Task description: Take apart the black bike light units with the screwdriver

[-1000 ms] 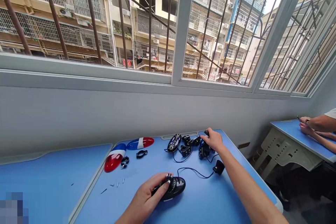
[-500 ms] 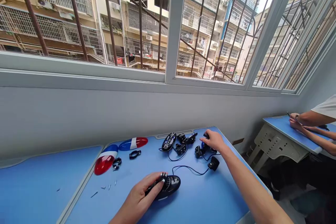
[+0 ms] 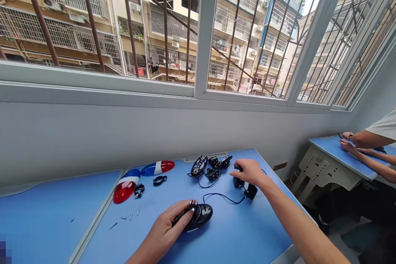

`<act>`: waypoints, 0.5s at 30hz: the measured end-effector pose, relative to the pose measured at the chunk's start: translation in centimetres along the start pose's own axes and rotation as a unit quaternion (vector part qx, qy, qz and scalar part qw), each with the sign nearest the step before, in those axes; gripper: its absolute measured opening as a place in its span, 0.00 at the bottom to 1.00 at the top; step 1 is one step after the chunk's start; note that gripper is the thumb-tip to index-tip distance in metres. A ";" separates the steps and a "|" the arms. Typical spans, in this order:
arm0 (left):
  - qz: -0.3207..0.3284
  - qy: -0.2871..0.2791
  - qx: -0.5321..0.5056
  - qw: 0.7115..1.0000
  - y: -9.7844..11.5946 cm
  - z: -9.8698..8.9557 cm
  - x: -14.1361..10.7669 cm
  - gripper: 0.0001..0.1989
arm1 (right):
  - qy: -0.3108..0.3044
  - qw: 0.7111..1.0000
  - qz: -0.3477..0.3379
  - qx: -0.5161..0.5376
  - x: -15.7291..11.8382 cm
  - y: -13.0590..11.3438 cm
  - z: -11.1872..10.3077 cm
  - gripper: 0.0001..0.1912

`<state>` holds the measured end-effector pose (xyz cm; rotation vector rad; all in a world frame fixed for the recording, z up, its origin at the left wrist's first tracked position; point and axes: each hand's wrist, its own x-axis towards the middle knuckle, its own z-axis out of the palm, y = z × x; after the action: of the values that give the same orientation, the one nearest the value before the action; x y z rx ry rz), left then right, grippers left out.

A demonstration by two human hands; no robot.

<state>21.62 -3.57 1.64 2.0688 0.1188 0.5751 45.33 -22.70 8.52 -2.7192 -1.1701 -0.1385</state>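
Spanning blue desk (image 3: 235, 231) by barred windows (image 3: 200, 57), left hand (image 3: 167, 229) gripping black device (image 3: 204, 214), right hand (image 3: 251, 171) pinching dark piece (image 3: 238, 168)

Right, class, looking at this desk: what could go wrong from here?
The loose screw-like pieces could roll away and get lost. The cord from the black oval unit in the left hand might snag on the right hand, dragging the unit or straining the joint.

Your left hand (image 3: 171, 225) grips a black oval plastic housing (image 3: 202, 214) on the blue desk (image 3: 235, 231); your right hand (image 3: 249, 171) pinches a small black object (image 3: 238, 167) above dark parts.
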 end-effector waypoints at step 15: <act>0.001 -0.023 0.012 1.000 2.2 -0.2 -0.2 0.14 | 0.021 0.998 -0.062 -0.024 0.5 -2.9 1.9 0.13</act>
<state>21.09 -4.64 3.44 2.1036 0.0973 0.5286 43.56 -20.03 7.10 -2.6691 -1.3405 -0.2435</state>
